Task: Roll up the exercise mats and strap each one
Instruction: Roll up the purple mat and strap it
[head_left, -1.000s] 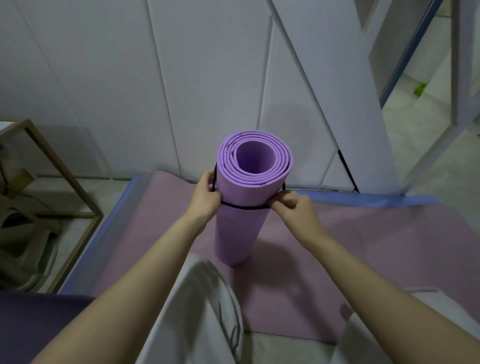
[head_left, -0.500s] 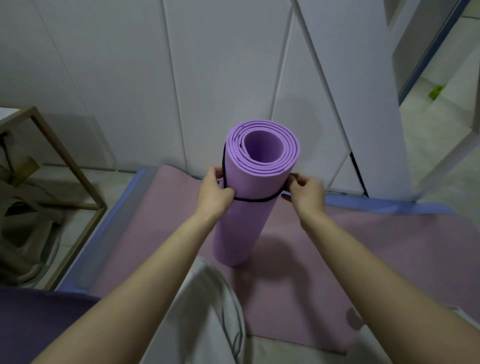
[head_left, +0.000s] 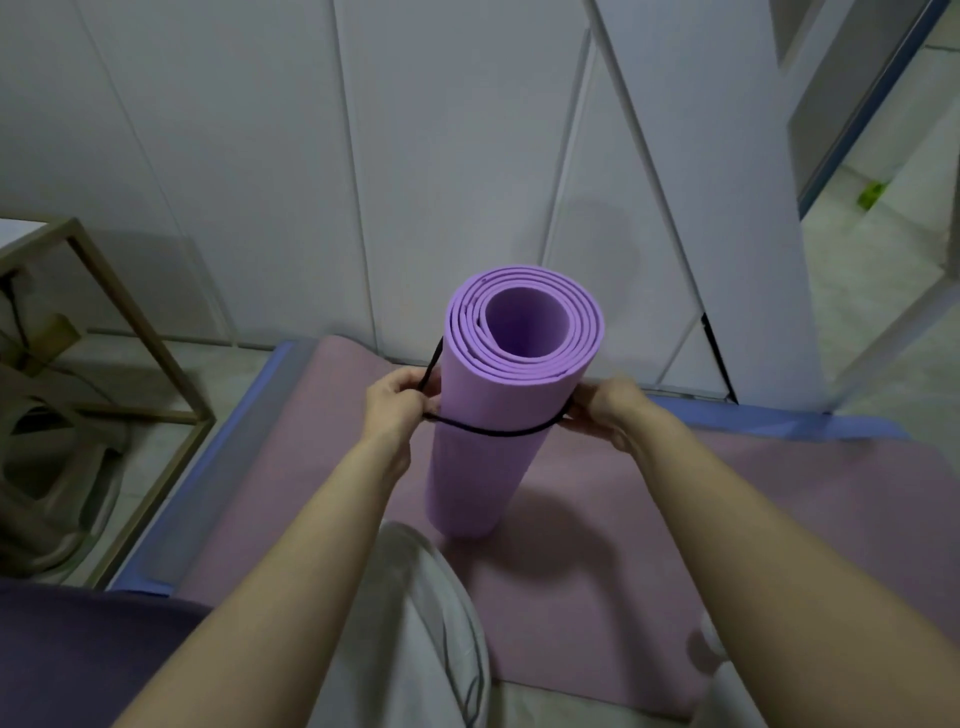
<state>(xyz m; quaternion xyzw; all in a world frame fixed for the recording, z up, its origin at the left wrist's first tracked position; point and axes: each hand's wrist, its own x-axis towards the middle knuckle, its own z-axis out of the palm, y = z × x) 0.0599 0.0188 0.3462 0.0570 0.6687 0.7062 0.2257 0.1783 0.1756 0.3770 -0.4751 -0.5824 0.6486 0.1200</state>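
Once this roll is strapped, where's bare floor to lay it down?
The pink mat right of the purple roll lies bare up to the blue mat. Left is crowded: a wooden frame and clutter.

A single head-worn camera looks forward and steeply down, so both forearms run up from the bottom corners of the frame. The view is close — the left hand and right hand meet near the middle, at arm's reach. It faces a white panelled wall, with the wide lens bending the floor edges outward.
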